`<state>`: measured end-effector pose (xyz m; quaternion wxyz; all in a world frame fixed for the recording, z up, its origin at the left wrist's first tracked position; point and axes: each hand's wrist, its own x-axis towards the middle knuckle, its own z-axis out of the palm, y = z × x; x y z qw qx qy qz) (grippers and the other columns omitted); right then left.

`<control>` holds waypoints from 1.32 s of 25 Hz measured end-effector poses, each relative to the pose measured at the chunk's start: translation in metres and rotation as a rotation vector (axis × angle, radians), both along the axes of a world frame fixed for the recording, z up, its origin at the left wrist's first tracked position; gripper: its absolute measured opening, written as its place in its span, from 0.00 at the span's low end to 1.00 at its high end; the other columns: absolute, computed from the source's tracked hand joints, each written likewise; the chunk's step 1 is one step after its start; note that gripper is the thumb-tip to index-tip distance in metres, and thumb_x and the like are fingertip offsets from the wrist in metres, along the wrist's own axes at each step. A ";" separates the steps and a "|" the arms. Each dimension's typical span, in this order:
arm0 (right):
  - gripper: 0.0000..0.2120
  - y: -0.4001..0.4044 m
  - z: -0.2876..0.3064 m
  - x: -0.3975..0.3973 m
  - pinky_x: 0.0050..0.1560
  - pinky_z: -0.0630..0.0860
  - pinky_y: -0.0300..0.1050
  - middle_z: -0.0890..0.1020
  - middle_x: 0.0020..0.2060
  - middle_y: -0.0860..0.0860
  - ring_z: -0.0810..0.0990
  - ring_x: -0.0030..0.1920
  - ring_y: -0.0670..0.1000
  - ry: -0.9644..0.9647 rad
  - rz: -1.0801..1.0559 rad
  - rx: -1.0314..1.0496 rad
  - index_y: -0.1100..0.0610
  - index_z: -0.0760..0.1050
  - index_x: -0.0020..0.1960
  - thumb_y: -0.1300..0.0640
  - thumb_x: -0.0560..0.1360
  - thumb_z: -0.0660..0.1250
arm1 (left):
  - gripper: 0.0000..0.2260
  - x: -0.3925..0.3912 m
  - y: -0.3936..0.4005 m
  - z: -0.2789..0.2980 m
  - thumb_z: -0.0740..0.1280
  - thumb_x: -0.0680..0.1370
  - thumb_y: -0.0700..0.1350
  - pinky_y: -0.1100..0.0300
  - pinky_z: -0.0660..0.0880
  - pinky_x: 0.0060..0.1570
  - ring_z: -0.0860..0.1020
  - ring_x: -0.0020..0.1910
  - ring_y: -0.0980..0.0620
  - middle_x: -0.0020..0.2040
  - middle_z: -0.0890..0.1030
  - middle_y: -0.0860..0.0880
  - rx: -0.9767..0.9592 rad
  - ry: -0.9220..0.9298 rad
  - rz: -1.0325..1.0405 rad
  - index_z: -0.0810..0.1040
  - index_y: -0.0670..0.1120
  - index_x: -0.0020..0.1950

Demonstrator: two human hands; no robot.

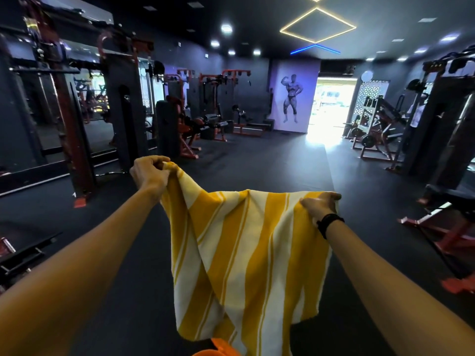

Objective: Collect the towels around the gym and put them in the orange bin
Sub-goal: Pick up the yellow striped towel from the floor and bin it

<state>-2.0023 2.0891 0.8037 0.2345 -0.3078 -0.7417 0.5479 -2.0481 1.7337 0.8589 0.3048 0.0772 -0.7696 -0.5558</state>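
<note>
Towel (246,253), yellow-striped, is pinched at its top corners by left hand (149,173) and right hand (318,206); it should be lowered into orange bin (218,350) below.

Both arms reach forward, nearly straight. The left hand (150,173) sits higher and farther out, fingers curled, pinching one top corner of the towel (246,263). The right hand (320,205), a black band at its wrist, grips the other corner, thumb on top.
</note>
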 end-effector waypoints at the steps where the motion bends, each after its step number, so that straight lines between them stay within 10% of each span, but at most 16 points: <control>1: 0.36 0.003 -0.002 0.003 0.69 0.64 0.50 0.63 0.72 0.60 0.65 0.70 0.61 0.018 -0.004 -0.006 0.62 0.47 0.76 0.61 0.77 0.65 | 0.09 0.000 0.000 0.000 0.73 0.73 0.38 0.60 0.75 0.48 0.74 0.49 0.54 0.51 0.81 0.46 -0.040 0.031 0.033 0.83 0.45 0.52; 9: 0.31 0.012 -0.003 0.014 0.52 0.78 0.52 0.76 0.54 0.60 0.77 0.53 0.58 0.314 0.306 -0.239 0.59 0.67 0.67 0.72 0.68 0.72 | 0.13 -0.022 -0.006 -0.014 0.65 0.77 0.36 0.57 0.77 0.57 0.77 0.57 0.49 0.57 0.79 0.47 0.408 -0.097 0.021 0.81 0.54 0.43; 14: 0.31 0.015 -0.009 0.022 0.38 0.80 0.41 0.81 0.44 0.58 0.81 0.41 0.51 0.165 0.456 0.036 0.60 0.74 0.62 0.58 0.62 0.80 | 0.11 -0.027 -0.016 -0.019 0.67 0.76 0.37 0.55 0.78 0.56 0.79 0.56 0.49 0.54 0.81 0.47 0.515 -0.032 0.032 0.82 0.53 0.44; 16: 0.24 0.014 -0.006 0.019 0.43 0.80 0.42 0.81 0.48 0.58 0.81 0.46 0.53 0.294 0.326 0.011 0.62 0.75 0.62 0.65 0.67 0.76 | 0.11 -0.025 -0.020 -0.023 0.74 0.72 0.39 0.53 0.78 0.57 0.79 0.57 0.48 0.56 0.81 0.46 0.383 -0.054 -0.028 0.83 0.50 0.52; 22: 0.04 0.001 -0.012 0.021 0.44 0.67 0.38 0.82 0.45 0.56 0.77 0.47 0.54 0.159 0.179 0.505 0.62 0.81 0.46 0.62 0.73 0.70 | 0.07 -0.023 -0.047 -0.035 0.74 0.72 0.43 0.51 0.75 0.48 0.79 0.52 0.40 0.49 0.83 0.41 -0.897 -0.255 -0.108 0.85 0.45 0.49; 24: 0.02 0.003 -0.016 0.019 0.46 0.67 0.39 0.79 0.43 0.51 0.77 0.50 0.54 0.163 0.281 0.538 0.59 0.81 0.44 0.61 0.72 0.72 | 0.06 -0.025 -0.053 -0.038 0.74 0.72 0.48 0.54 0.75 0.45 0.80 0.47 0.46 0.42 0.83 0.45 -0.908 -0.311 -0.344 0.84 0.46 0.45; 28: 0.04 0.010 -0.005 0.019 0.46 0.72 0.33 0.78 0.46 0.52 0.75 0.51 0.51 0.111 0.676 0.475 0.53 0.79 0.42 0.60 0.74 0.71 | 0.07 -0.003 -0.048 -0.034 0.67 0.77 0.47 0.58 0.76 0.46 0.78 0.42 0.53 0.41 0.79 0.48 -0.303 -0.522 -1.119 0.78 0.43 0.45; 33: 0.05 0.014 -0.010 0.012 0.45 0.72 0.45 0.82 0.45 0.60 0.79 0.51 0.61 -0.074 0.128 0.710 0.57 0.78 0.40 0.56 0.73 0.71 | 0.08 -0.014 -0.027 -0.040 0.71 0.75 0.50 0.54 0.76 0.50 0.78 0.49 0.49 0.47 0.80 0.46 -0.615 -0.381 -0.399 0.80 0.45 0.47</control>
